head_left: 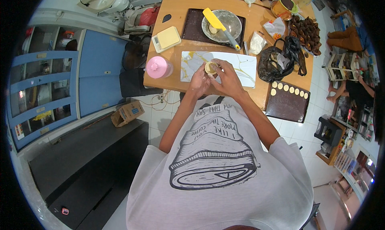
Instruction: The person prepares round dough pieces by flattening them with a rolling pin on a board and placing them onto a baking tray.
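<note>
In the head view, the left hand (199,81) and right hand (227,77) grasp a small, pale-yellow, dough-like round (209,68) between their fingers, above a white, gold-veined rectangular board (246,70). Shaping it seems the current step; the next move probably calls for light, even fingertip pressure.

Small rounded piece (210,68), one: pale cream, dough-like in look, with a light curved rim about a darker yellow-brown middle. Partly hidden by the grip; full outline and depth cannot be told. Held between left hand (199,83) and right hand (228,75), over a white, gold-veined board (248,69).
</note>
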The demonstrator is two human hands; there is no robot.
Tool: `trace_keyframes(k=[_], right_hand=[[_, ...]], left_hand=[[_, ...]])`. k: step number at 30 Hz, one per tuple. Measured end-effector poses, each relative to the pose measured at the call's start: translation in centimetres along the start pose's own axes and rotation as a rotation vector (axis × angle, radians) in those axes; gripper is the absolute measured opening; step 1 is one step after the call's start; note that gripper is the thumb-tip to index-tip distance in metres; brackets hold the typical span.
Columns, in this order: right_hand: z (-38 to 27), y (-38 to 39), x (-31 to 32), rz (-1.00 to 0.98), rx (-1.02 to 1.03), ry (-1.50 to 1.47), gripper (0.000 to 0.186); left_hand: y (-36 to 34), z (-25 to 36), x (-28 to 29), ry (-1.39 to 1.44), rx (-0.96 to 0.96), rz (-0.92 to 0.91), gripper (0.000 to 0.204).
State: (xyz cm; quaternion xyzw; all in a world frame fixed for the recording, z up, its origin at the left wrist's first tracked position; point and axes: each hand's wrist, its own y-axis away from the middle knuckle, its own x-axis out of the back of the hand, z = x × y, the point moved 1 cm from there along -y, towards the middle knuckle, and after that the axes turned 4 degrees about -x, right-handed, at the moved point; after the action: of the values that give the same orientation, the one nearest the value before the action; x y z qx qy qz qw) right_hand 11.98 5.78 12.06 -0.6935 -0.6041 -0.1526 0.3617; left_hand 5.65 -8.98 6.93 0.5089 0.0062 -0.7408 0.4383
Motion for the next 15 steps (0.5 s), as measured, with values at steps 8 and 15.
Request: trace_keyframes(k=[8, 15], right_hand=[[-0.2, -0.1, 0.5, -0.001, 0.003, 0.027, 0.046], [-0.1, -0.1, 0.5, -0.014, -0.007, 0.052, 0.046]], left_hand=[[0.8, 0.4, -2.2, 0.037, 0.017, 0.086, 0.039], [0.7, 0.3, -2.1, -0.025, 0.031, 0.074, 0.041]])
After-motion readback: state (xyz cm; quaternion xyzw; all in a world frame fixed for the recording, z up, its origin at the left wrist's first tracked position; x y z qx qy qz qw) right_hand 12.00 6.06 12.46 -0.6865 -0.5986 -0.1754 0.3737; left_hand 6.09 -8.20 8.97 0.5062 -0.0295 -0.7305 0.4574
